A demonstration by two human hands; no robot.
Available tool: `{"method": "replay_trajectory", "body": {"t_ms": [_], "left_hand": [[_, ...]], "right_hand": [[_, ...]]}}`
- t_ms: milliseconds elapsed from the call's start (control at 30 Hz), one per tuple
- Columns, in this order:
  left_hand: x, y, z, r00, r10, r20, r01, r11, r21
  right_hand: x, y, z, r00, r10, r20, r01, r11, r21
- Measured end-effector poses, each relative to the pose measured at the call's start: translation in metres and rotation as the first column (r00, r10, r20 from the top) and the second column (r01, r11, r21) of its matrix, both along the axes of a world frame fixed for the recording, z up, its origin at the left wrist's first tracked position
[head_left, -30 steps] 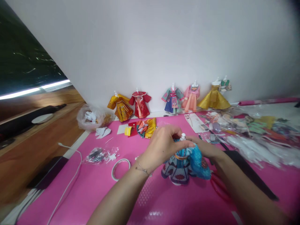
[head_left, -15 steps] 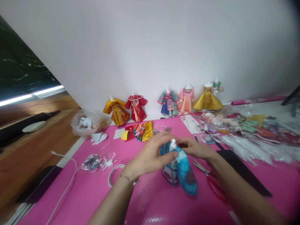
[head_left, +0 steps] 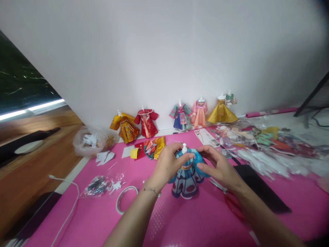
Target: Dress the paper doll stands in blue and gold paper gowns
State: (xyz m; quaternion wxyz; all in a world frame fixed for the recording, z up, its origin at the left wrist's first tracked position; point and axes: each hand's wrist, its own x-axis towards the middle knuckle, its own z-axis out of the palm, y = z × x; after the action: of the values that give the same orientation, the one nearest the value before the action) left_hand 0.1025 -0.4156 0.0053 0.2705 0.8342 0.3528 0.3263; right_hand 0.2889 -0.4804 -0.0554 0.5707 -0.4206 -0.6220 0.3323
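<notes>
Left hand [head_left: 166,163] grips a blue-robed doll mannequin [head_left: 185,183] at the shoulder; right hand [head_left: 219,167] pinches its sleeve [head_left: 198,158], scissors [head_left: 225,194] beside the mannequin.

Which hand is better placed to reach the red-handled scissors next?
Probably the right hand: the red-handled scissors lie by its forearm, while the left hand is across the blue doll dress from them.

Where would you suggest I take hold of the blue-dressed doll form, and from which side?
I'd probably pinch the blue-dressed doll form by its white neck knob from above: it stands upright and the knob juts up bare at the top, while the left hand and right hand crowd its upper body from both sides.
</notes>
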Motion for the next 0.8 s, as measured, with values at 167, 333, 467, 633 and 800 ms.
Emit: {"method": "replay_trajectory", "body": {"t_ms": [167, 333, 467, 633, 800], "left_hand": [[0.003, 0.011, -0.003, 0.999, 0.013, -0.035, -0.014, 0.999, -0.043], [0.007, 0.02, -0.001, 0.992, 0.108, -0.068, -0.108, 0.994, -0.006], [0.009, 0.02, 0.004, 0.969, 0.208, -0.136, -0.208, 0.978, 0.018], [0.004, 0.014, -0.001, 0.959, 0.187, -0.215, -0.202, 0.978, -0.052], [0.0, 0.007, -0.018, 0.954, 0.161, -0.255, -0.191, 0.977, -0.098]], "right_hand": [[-0.01, -0.001, -0.005, 0.891, -0.408, 0.199, 0.302, 0.861, 0.41], [-0.022, 0.001, 0.006, 0.702, -0.503, 0.505, 0.184, 0.812, 0.554], [-0.03, 0.001, 0.018, 0.66, -0.487, 0.573, 0.149, 0.831, 0.535], [-0.037, -0.009, 0.025, 0.633, -0.401, 0.663, 0.056, 0.877, 0.477], [-0.045, -0.018, 0.018, 0.615, -0.334, 0.714, 0.02, 0.912, 0.409]]}}
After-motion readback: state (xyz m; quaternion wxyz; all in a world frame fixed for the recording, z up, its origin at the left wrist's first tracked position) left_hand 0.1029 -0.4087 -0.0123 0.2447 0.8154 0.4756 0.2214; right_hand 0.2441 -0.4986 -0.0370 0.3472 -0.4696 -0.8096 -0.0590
